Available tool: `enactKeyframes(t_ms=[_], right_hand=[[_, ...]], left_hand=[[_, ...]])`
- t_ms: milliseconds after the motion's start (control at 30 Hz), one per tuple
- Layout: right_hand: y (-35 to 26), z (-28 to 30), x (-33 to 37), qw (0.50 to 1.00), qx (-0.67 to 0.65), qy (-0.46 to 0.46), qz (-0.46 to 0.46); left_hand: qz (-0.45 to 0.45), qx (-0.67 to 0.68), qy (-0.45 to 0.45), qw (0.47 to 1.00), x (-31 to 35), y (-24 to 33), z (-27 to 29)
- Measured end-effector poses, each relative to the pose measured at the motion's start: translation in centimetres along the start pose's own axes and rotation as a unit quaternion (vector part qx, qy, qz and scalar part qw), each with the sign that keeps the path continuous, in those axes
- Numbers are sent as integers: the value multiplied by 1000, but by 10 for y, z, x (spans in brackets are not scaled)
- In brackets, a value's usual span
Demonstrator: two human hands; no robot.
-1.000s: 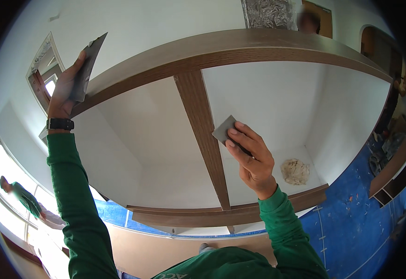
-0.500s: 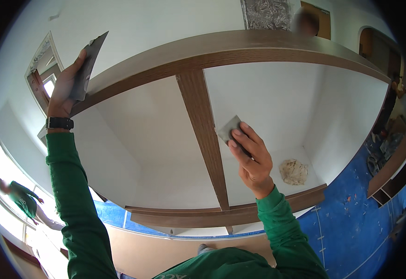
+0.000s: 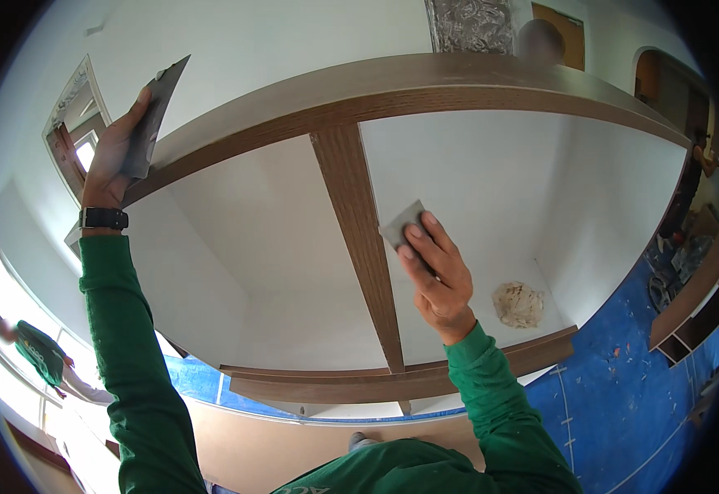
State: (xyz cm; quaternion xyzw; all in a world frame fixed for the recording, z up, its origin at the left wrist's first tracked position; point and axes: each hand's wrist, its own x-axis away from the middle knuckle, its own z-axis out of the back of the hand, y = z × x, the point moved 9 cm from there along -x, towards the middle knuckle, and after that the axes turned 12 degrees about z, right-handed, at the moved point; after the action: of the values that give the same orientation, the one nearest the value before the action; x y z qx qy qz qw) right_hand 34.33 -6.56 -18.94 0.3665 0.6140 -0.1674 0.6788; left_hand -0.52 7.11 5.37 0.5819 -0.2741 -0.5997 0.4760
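While the left hand [image 3: 112, 160] holds a dark thin plate [image 3: 158, 119] at upper left, the right hand [image 3: 446, 288] pinches a grey rectangular scraper [image 3: 401, 226] mid-frame, perhaps smoothing the brown wooden upright [image 3: 349, 189], next needing level strokes.

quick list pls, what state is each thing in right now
Left hand: gripping the plate
Dark flat plate: held tilted, pale residue on it
Right hand: fingers closed on the scraper
Grey scraper: held at the divider's edge, contact unclear
Wooden divider: upright
Cabinet: open-fronted
Beige bundle: crumpled
Black wristband: fastened
Blue floor covering: spread out
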Motion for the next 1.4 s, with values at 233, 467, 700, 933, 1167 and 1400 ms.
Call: enactKeyframes(t_ms=[233,467,700,933,1167,1400], right_hand=[[1,8,8,999,-14,13,-34],[-8,-6,-14,998,-57,35,3],[-3,-15,2,1000,-23,17,-4],[-2,3,11,998,-22,26,-50],[-9,-15,-10,999,-13,-8,32],[-3,1,28,999,-1,1,-50]], left_hand=[[21,1,-7,1000,-5,-3,2],[8,-11,4,1000,-1,1,0],[23,-8,1,1000,-1,-1,0],[10,-2,-6,1000,-3,1,0],[18,-5,11,1000,-3,0,0],[7,-1,7,1000,-3,3,2]])
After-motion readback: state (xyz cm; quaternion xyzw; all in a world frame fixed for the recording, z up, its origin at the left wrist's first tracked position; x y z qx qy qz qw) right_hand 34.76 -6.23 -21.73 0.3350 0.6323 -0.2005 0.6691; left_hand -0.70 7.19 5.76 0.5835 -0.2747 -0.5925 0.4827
